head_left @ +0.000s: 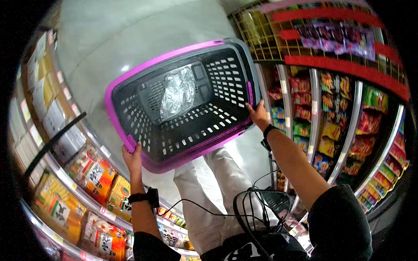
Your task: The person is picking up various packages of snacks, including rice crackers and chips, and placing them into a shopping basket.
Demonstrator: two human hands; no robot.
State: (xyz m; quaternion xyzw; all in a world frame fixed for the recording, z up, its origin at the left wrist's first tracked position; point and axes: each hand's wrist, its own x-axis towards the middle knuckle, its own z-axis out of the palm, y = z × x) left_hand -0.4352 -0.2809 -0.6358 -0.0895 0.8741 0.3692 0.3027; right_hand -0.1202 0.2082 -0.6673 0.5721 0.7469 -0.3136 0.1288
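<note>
A black shopping basket (187, 138) with a purple rim is held in front of my legs, its open top facing me. My left hand (133, 160) grips the rim at the lower left corner, thumb on the inside. On the right side, my right hand (258, 115) is closed around the rim by the purple handle. Inside the basket, a crumpled silvery, clear plastic package (178, 92) lies on the bottom; what it contains I cannot make out. Both wrists wear black bands.
Shelves of orange and yellow snack bags (93, 174) run along my left. On the right stand racks of small colourful snack packets (300, 102), with a yellow wire basket (257, 32) holding purple bags above. Black cables (250, 209) hang at my waist. Grey floor (143, 21) stretches ahead.
</note>
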